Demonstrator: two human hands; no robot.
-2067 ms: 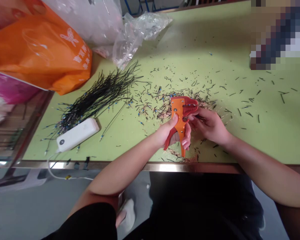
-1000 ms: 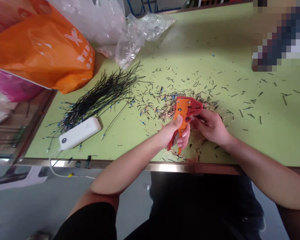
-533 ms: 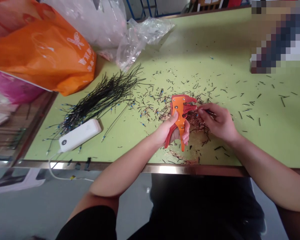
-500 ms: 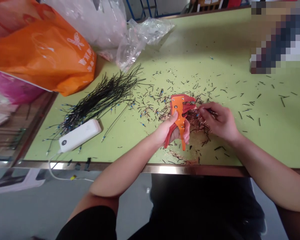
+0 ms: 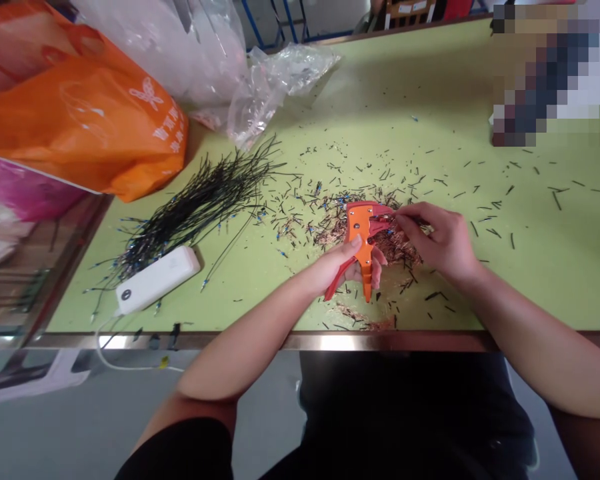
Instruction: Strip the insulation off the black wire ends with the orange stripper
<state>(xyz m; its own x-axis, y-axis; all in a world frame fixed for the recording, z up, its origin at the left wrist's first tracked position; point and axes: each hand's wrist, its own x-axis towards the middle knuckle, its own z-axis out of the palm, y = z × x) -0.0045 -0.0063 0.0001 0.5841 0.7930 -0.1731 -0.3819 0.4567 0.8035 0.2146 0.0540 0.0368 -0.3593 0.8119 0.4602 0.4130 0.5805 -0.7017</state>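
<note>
My left hand (image 5: pixel 353 257) is wrapped around the handles of an orange and red wire stripper (image 5: pixel 361 223), held upright with its jaws pointing right. The handles stand apart and the jaws look parted. At the jaw tips, the thumb and fingers of my right hand (image 5: pixel 437 237) are pinched together on a thin black wire, mostly hidden by the fingers. Below the tool lies a heap of copper strands and black cut bits (image 5: pixel 403 248). Left of it rests a bundle of black wires (image 5: pixel 195 200), many with blue-and-metal ends.
A white power bank (image 5: pixel 159 280) with a cable lies by the wire bundle. An orange bag (image 5: pixel 85 120) and clear plastic bags (image 5: pixel 260 87) stand at the back left. Black scraps are scattered over the green table (image 5: pixel 555 267), whose metal edge (image 5: pixel 340 341) runs close to my body.
My right fingers have come closer to the stripper's jaw tips. The stripper's handles are spread slightly wider, and its head sits a little lower. The view has shifted slightly.
</note>
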